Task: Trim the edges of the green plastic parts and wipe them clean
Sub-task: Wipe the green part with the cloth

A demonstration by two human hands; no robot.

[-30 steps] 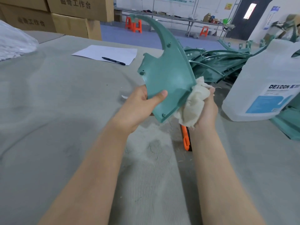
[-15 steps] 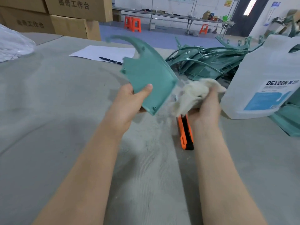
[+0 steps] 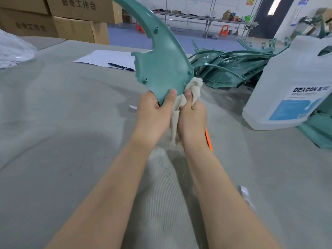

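Pinching the lower tip of the green plastic part [image 3: 162,69] between thumb and fingers, the left hand [image 3: 154,112] holds it upright above the grey felt-covered table [image 3: 53,114]; the right hand [image 3: 193,114] is clenched on a cream cloth [image 3: 195,87] pressed against the part's lower right edge, with a tail of cloth hanging down between the two wrists. By its look the part is a thin, stiff moulded shell, probably light enough for a one-hand pinch; its face is matt and smooth, so it may slip if wet, and the broad flat lower blade seems the safest hold, since the long horn curving up and out of view would likely flex or lever against the grip. Small raised bosses dot the face; the left edge is notched and stepped, where flash may catch the cloth. That cloth is soft, crumpled and fraying; loose fibres lie on the felt below. Further right and far, more green parts [image 3: 230,67] lie heaped; a translucent white jug [image 3: 294,83] stands near them; an orange-handled tool [image 3: 208,139] peeks from behind the right forearm, lying on the table.
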